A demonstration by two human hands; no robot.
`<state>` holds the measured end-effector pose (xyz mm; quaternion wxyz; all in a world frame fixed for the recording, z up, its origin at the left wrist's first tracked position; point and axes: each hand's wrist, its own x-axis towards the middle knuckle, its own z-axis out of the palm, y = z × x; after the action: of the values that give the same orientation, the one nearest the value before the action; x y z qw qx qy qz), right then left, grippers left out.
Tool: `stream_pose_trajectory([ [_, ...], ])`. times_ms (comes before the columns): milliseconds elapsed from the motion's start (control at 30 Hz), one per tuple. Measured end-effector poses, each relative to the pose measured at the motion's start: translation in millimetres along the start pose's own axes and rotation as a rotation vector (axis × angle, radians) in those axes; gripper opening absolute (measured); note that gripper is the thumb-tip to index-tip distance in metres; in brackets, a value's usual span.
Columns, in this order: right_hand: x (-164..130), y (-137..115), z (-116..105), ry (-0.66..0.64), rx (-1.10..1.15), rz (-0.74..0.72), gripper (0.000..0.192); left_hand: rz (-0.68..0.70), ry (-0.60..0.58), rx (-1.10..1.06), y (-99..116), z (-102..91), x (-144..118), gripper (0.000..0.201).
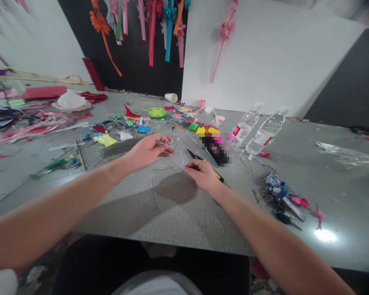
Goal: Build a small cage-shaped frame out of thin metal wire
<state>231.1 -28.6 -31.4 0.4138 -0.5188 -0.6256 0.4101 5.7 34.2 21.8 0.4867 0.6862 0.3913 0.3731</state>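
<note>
Grey table (178,213), unreadable red bottle labels (237,131)

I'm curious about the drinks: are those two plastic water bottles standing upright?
No, both plastic water bottles lie tipped on their sides on the grey table.

Bright overhead light is falling evenly across the grey surface (172,213), throwing a soft dark shadow (175,187) beneath the hands and bouncing back as a white glare spot (325,235) near the right edge. Wide-angle distortion is bending the edges, and the top-left corner is smearing with blur.
</note>
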Motion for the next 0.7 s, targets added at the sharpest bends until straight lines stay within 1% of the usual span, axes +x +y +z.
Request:
stream_pose_trajectory([
  [33,-1.5,-1.6,1.7,-0.025,0.012,0.016,0.018,0.01,-0.02,-0.011,-3.6,3.4,-5.9,0.018],
  [100,-4.1,-4.5,4.3,-0.056,0.023,0.038,0.017,0.006,-0.038,0.047,-13.1,6.5,-11.2,0.019],
  [200,-6.3,-7.3,5.9,-0.07,-0.004,0.065,0.015,-0.062,-0.014,0.103,-28.7,6.1,-10.2,0.025],
  [267,-6.8,-8.0,6.5,-0.08,-0.019,0.086,0.014,-0.092,0.015,0.072,-37.7,6.8,-9.1,0.032],
  [333,-7.0,-7.9,7.5,-0.093,-0.015,0.104,0.014,-0.095,0.015,-0.002,-43.8,9.8,-9.7,0.038],
  [433,-6.9,-7.0,9.4,-0.121,0.004,0.118,0.016,-0.077,-0.002,-0.11,-45.7,16.2,-13.1,0.037],
  [533,-6.4,-6.1,10.0,-0.164,-0.007,0.121,0.015,-0.067,0.008,-0.131,-42.6,20.1,-16.4,0.039],
  [633,-5.8,-5.1,8.7,-0.191,-0.025,0.117,0.015,-0.128,-0.006,-0.172,-41.9,19.6,-17.8,0.043],
  [700,-5.7,-4.6,7.2,-0.201,-0.03,0.117,0.015,-0.19,-0.031,-0.228,-44.3,17.5,-17.4,0.051],
])
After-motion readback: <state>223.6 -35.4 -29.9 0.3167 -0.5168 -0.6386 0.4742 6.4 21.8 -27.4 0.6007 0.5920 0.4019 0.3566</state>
